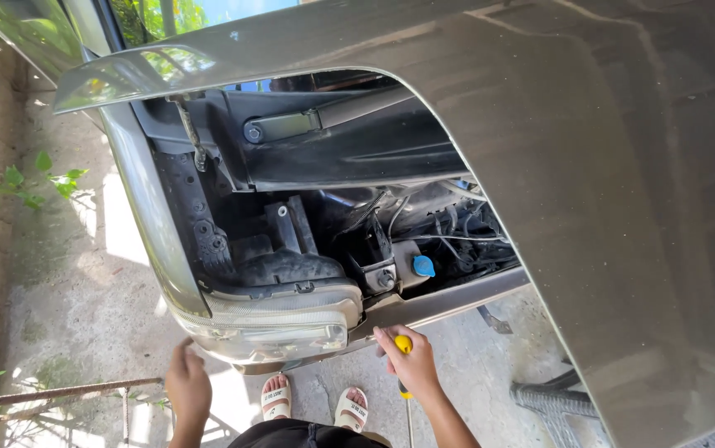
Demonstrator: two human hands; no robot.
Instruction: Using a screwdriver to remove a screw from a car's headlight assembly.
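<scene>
Right hand grips a yellow-handled screwdriver beside the headlight; left hand touches its corner

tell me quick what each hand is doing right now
Left hand: open, holding nothing, beside the headlight.
Right hand: closed on a yellow-handled screwdriver.

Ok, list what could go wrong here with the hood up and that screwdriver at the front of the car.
1. The raised hood hangs over the person; if its support slips, it could drop on the arms.
2. The right hand grips a yellow-handled screwdriver at the front edge beside the headlight; a slip might scratch the lens or jab the left hand resting close by.
3. The feet are in open sandals, so a dropped tool could hurt toes.
</scene>
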